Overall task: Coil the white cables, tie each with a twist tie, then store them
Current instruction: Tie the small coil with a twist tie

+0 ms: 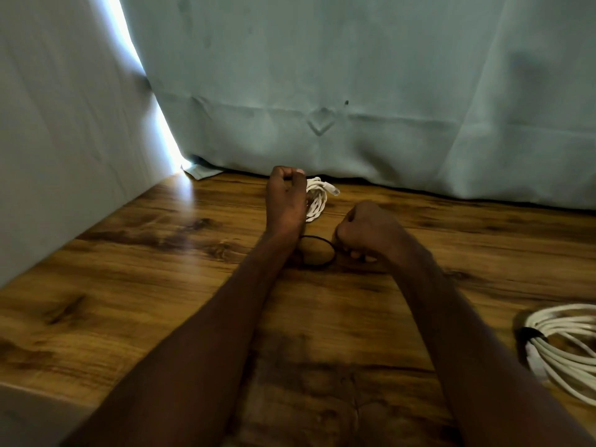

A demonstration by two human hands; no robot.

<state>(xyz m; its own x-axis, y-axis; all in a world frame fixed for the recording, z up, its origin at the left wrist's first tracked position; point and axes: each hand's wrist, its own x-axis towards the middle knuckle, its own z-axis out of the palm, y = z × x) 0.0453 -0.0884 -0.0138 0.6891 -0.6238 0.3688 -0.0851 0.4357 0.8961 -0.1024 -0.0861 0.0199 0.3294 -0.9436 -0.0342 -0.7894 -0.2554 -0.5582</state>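
My left hand (285, 201) grips a small coil of white cable (317, 198), held upright above the wooden table (161, 285), with a plug end sticking out at the upper right. My right hand (367, 232) is curled, low over the table, and pinches a thin black loop, the twist tie (317, 251), which lies on the wood between my wrists. A second, larger white cable coil (567, 343) lies at the right edge, bound with a dark tie on its left side.
A pale green curtain (354, 91) hangs along the table's far edge. A light wall (64, 124) closes the left side, with bright daylight in the gap between them. The table's near-left corner shows at the bottom left.
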